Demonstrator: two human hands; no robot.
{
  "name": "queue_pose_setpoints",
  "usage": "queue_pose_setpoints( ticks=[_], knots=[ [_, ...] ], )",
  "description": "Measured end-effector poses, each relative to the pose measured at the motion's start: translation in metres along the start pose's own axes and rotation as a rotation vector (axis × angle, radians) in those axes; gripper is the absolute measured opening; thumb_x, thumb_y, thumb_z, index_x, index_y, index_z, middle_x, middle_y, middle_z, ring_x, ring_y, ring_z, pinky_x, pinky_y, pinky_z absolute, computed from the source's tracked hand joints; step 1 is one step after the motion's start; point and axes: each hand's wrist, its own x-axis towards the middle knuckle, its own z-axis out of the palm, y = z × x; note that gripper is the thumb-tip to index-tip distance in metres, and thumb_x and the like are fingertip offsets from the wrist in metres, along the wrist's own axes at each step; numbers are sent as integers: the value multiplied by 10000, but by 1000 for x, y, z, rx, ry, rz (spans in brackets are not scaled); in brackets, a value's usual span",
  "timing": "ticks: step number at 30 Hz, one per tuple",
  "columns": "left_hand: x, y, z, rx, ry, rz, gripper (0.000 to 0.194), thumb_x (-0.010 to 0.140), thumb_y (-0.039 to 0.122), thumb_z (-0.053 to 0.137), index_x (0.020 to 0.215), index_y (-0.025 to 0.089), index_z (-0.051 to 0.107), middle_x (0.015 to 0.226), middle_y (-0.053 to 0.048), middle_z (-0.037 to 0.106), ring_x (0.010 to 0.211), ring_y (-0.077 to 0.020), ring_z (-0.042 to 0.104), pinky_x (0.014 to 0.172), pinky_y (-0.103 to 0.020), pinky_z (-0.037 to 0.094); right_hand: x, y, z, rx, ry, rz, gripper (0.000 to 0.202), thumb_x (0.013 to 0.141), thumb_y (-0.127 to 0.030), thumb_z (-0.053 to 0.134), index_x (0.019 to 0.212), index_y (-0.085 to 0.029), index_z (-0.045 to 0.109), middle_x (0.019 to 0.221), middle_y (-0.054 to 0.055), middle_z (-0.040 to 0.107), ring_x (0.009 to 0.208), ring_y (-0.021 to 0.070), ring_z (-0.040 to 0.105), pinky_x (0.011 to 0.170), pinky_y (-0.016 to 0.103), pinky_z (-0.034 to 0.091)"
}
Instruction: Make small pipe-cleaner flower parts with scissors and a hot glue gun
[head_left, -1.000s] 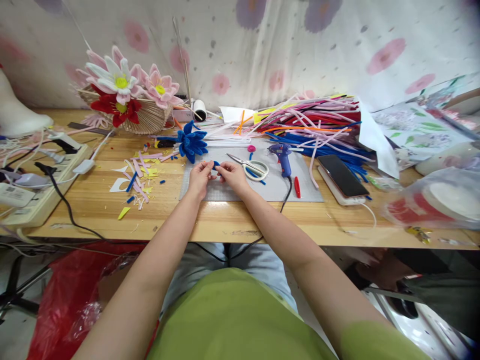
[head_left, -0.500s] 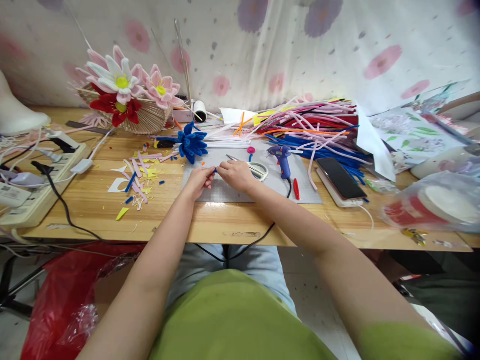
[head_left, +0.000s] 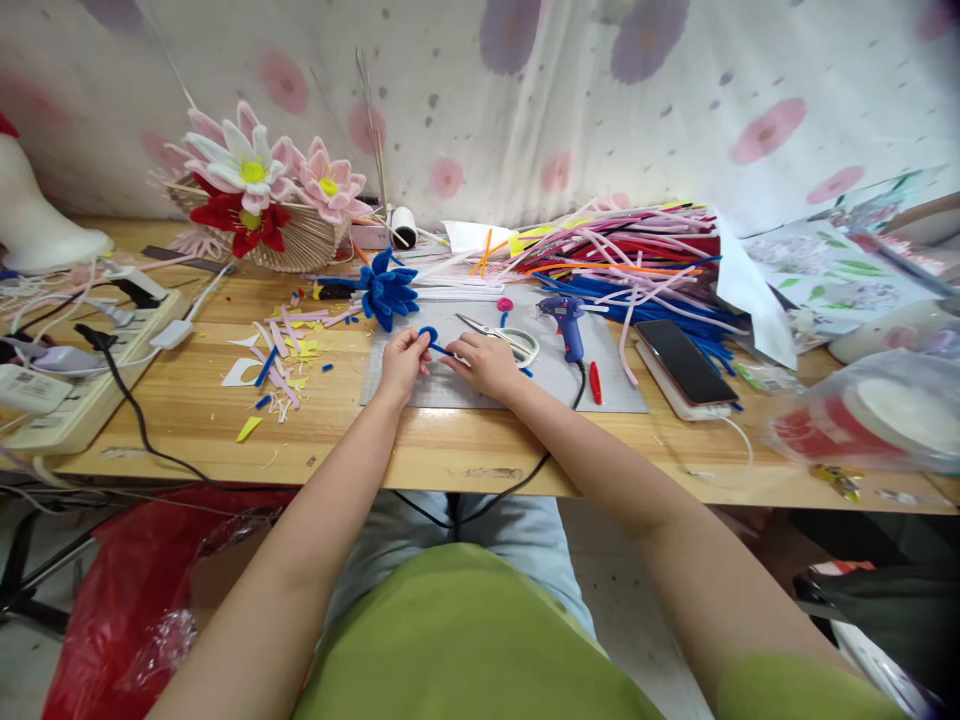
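Note:
A blue pipe cleaner, curled at one end, runs between my two hands above the grey cutting mat. My left hand pinches it near the curl. The fingers of my right hand are closed on its straighter part. Just behind my right hand lie the scissors with pale handles, blades pointing left. A blue pipe-cleaner flower rests beyond my left hand. Right of the scissors is a blue hot glue gun, and a small pink coil lies on the mat's far part.
Behind the mat spreads a heap of coloured pipe cleaners. A phone lies at right, near a bagged cup. Offcuts litter the left. A power strip and a fan with fluffy flowers stand farther left.
My hands have moved slightly apart, and a curled length of the blue pipe cleaner now shows between them. The view has shifted slightly.

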Motion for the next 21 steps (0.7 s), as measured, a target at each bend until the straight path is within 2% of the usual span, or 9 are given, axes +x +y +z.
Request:
queue_pose_setpoints(
  ticks=[2,6,7,11,12,13,16,18,21],
  knots=[
    [3,1,-2,-7,24,28,265,729,252,620,572,173,421,424,68,483,295,-41,344,318,-167,340,-3,7,-7,50,67,86,364,902,-445,418,941,-186,671,862,67,662,758,147,574,612,257,315],
    [8,0,-6,-20,50,60,293,742,267,612,561,175,401,428,67,484,297,-41,354,322,-163,343,-22,39,-39,145,148,413,325,877,-406,453,855,-174,680,840,69,671,740,149,578,635,258,357],
    [9,0,-6,-20,46,59,294,741,276,613,560,174,405,429,67,487,297,-40,356,323,-164,344,-31,50,-50,196,75,492,328,854,-426,475,814,-171,677,785,60,669,701,145,572,620,258,363],
    [9,-2,-6,-9,22,42,300,716,321,629,552,173,426,417,66,484,286,-39,342,309,-171,330,-73,96,-88,543,-553,707,438,683,-591,602,721,-157,647,627,42,640,541,122,544,524,249,381],
    [9,-2,-6,-4,13,40,307,708,332,635,547,173,428,413,66,480,283,-39,337,305,-172,321,-83,106,-94,564,-628,758,478,648,-627,614,698,-152,636,620,52,637,531,126,545,516,252,386],
    [9,-3,-6,1,2,39,315,701,341,641,542,174,427,411,66,478,283,-39,333,301,-173,312,-90,115,-96,535,-631,811,511,637,-659,602,687,-151,630,618,60,633,541,133,551,516,257,390],
    [9,-4,-6,13,-35,41,331,686,359,651,532,176,421,416,65,478,285,-37,324,301,-176,300,-95,132,-89,259,-336,934,552,614,-696,593,732,-158,624,662,71,627,591,160,555,544,281,395],
    [9,-5,-7,23,-52,49,336,684,360,651,530,176,416,424,64,481,290,-35,325,305,-177,301,-87,135,-75,175,-123,918,558,605,-658,629,848,-155,620,783,89,641,664,179,572,589,293,412],
    [8,-5,-9,51,-67,46,344,684,368,655,534,174,412,434,65,480,294,-33,334,311,-176,299,-68,131,-50,208,-33,877,507,645,-595,626,883,-148,616,855,106,641,740,203,586,646,308,427]
  ],
)
